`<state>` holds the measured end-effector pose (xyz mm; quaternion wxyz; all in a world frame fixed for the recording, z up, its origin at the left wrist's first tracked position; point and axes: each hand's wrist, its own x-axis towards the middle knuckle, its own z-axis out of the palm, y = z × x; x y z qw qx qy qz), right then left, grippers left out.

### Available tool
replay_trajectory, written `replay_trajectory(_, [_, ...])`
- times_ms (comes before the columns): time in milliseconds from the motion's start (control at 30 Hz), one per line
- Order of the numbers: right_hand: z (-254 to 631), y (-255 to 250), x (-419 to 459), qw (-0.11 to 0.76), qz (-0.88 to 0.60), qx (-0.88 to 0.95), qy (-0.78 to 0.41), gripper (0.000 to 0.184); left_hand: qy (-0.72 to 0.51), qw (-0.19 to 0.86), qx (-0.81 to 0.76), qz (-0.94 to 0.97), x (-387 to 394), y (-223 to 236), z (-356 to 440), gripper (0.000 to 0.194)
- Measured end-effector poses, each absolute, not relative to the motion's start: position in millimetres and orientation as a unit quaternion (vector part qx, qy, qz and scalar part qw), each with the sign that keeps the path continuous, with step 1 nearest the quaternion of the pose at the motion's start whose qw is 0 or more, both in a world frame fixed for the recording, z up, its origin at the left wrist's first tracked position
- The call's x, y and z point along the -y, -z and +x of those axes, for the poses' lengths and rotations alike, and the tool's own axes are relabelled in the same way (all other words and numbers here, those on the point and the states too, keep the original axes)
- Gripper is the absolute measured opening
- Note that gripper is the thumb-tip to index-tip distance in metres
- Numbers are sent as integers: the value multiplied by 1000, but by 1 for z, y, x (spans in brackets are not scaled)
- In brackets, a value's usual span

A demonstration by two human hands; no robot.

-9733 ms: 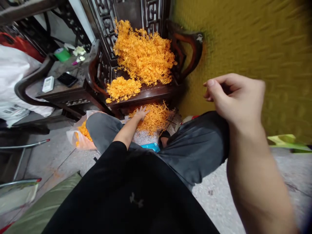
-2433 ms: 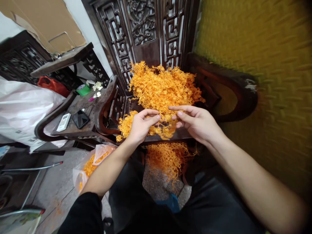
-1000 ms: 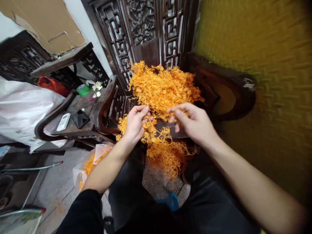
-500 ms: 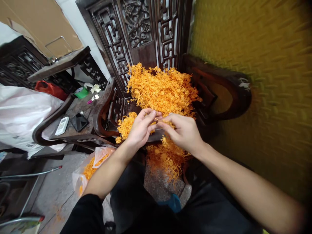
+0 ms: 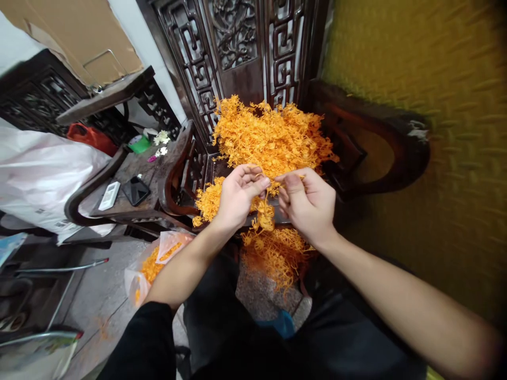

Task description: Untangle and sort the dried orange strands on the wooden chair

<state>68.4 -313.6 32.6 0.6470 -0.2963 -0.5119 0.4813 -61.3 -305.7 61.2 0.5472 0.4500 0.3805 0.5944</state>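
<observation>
A big heap of orange artificial flower sprigs point(image 5: 273, 140) fills the seat of a dark carved wooden chair point(image 5: 368, 137). In front of it, my left hand point(image 5: 237, 195) and my right hand point(image 5: 309, 203) each pinch an end of one orange sprig strand point(image 5: 263, 211) that hangs between them. A smaller orange pile point(image 5: 208, 198) lies at the seat's left front. More orange strands point(image 5: 277, 256) lie on the floor below the seat, between my knees.
A plastic bag with orange bits point(image 5: 152, 266) sits on the floor at left. The side table point(image 5: 130, 182) holds a remote, a phone and white flowers. White sacks point(image 5: 35, 179) lie far left. A yellow textured wall point(image 5: 435, 132) stands right.
My hands pulled a strand off the heap and drew close together; the strand now dangles between the pinching fingers. The view shifted slightly.
</observation>
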Motion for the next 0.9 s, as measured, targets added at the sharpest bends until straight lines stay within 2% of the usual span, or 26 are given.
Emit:
replay_trajectory(167, [82,-45,307,748,-277,454,-398,24,-647,488,-407,421,291,-58,-79,32])
replay_trajectory(233, [94,-47,299,757,-293,427,-398,23,-675,488,-402,381,286,-61,-93,26])
replay_trajectory(333, [104,-44,291,641,-338,467,-506,29,-662,578,-318,356,288,-71,-106,20])
replay_trajectory(433, [99,-37,290,552,-344,480,-589,45,-628,641,-267,352,296,-82,-109,12])
replay_trajectory(533, [91,-31,292,500,-361,509,-601,48,-609,657,-292,336,303,-87,-108,7])
replay_trajectory(667, [82,-25,296,374,-382,587,-608,57,-592,684,-296,308,308,-87,-106,6])
replay_trajectory(733, [79,-23,297,328,-370,600,-629,52,-588,693,-296,294,309,-86,-105,8])
replay_trajectory(800, [78,-24,297,337,-367,589,-636,44,-588,696,-301,282,310,-86,-106,10])
replay_trajectory(900, [85,-30,291,452,-394,500,-625,36,-603,692,-286,275,309,-85,-111,9])
